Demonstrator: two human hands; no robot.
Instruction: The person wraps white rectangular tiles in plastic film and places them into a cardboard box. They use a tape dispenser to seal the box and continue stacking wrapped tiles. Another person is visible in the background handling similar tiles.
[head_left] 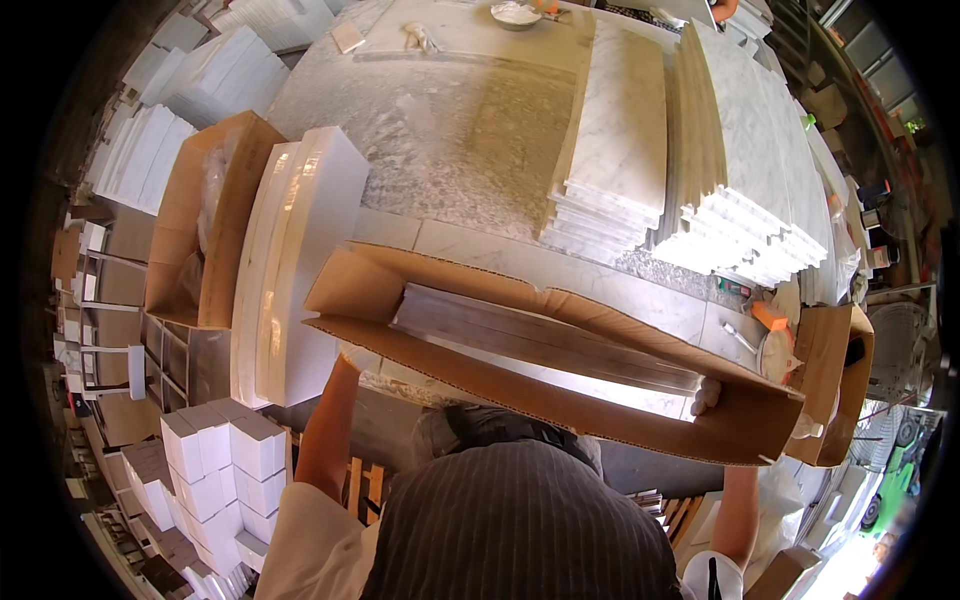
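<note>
A long brown cardboard box (560,390) stretches across in front of me at a tilt, its top uncovered. Inside, along the far wall, lies a stack of pale grey slabs (540,335). At the right, my forearm passes beneath the near wall, and the gloved fingers of my right hand (706,397) show curled inside, close to the slabs' end. They seem wrapped round the box's lower edge. Under the box's left end, my left hand (358,354) touches the near wall; its fingers are hidden.
Tall stacks of marble slabs (620,130) stand on the worktable (450,150) at the far right. White panels bound with tape (300,260) and another cardboard box (225,230) are at the left. White cartons (220,470) are piled below them. A further box (835,380) sits at the right.
</note>
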